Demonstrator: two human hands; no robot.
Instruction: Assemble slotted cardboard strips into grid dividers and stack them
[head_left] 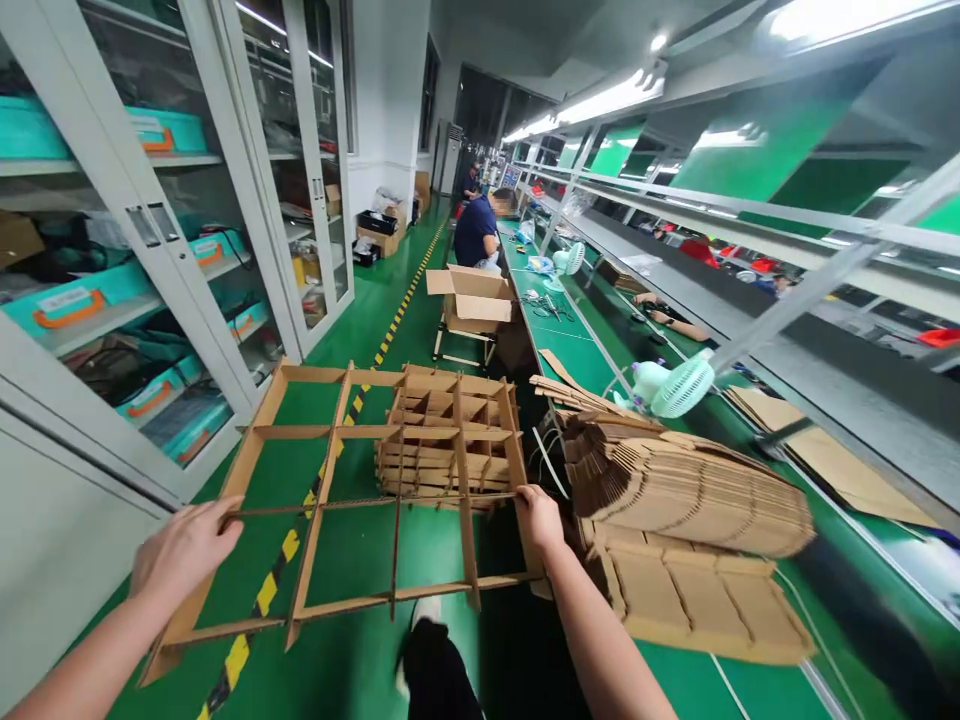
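I hold a cardboard divider grid [352, 500] spread out flat in the air in front of me. My left hand [187, 550] grips its left edge with fingers closed on the strip. My right hand [538, 515] grips its right edge, fingers wrapped round the cardboard. Beyond the grid a stack of assembled divider grids [446, 440] rests lower down. To my right, a pile of folded cardboard strips [675, 490] lies on the green workbench [750, 690], over flat slotted cardboard sheets [697, 600].
A small green fan [675, 385] stands on the bench. An open carton [472, 300] sits on a stand ahead, with a person in blue [475, 230] seated beyond. Glass cabinets [150, 250] line the left. Yellow-black tape [285, 560] marks the green floor.
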